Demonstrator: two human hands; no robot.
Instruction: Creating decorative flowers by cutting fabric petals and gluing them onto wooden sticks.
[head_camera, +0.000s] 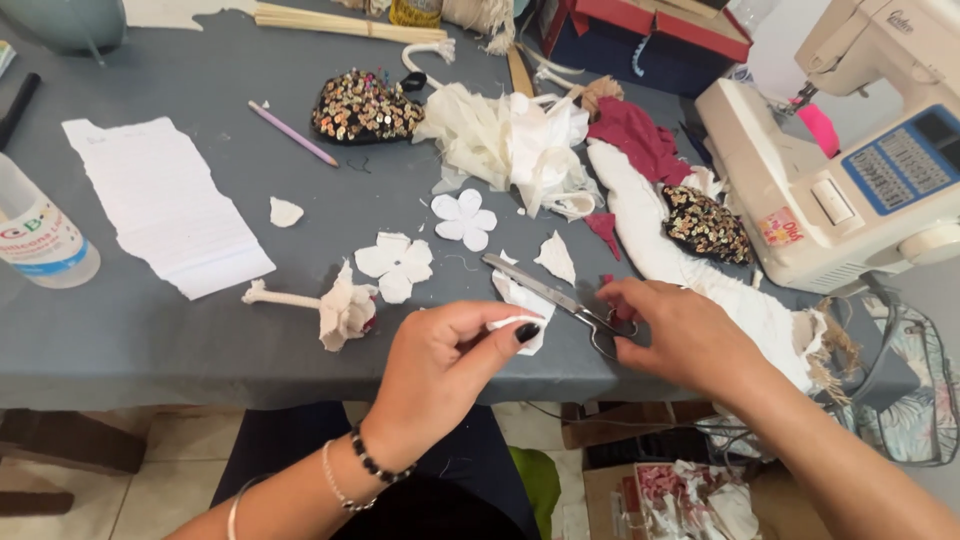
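Two hands working white fabric at the table edge.
Left hand is pinching a white fabric scrap; right hand is gripping one pair of scissors beside it. Two cut flowers are lying just beyond.

Bright, even daylight; soft faint shadows; mild glare on white sewing machine; sharp focus, slight wide-angle edge distortion.

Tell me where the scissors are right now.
In the head view, the scissors lie on the grey table near its front edge, right of centre. Their handles are under the right hand, and the blades point left, over a white fabric piece.
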